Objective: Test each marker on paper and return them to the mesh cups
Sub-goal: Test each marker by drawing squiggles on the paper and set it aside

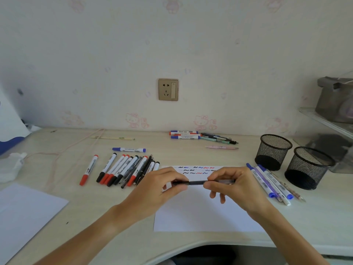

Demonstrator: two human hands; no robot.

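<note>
Head view. Both hands are raised just above the paper [208, 211], holding one black pen [198, 182] between them. The left hand [162, 186] pinches the left end with curled fingers; the right hand [233, 185] pinches the right end, thumb and forefinger closed round the barrel. Neither hand is slack or spread — both grip the same pen.

Key relation: the pen's long axis runs left to right, roughly level and parallel to the near edge of the desk [133, 222], directly over the upper half of the sheet. The rows of test squiggles [196, 170] lie just beyond the hands, toward the wall. Which end carries the cap cannot be told; the ends are hidden in the fingers. Judgement: the grip reads as pulling a cap off or pushing one on along that axis, so the coming move is a straight pull or push left–right, not a lift.

Other positions: the untested-looking cluster of markers [122, 169] lies left of the left hand; a smaller group of blue-tipped markers [271, 182] lies right of the right hand, beside the two mesh cups [273, 152], which look empty. The right hand is the nearer one to the cups. More pens [202, 137] lie by the wall.
</note>
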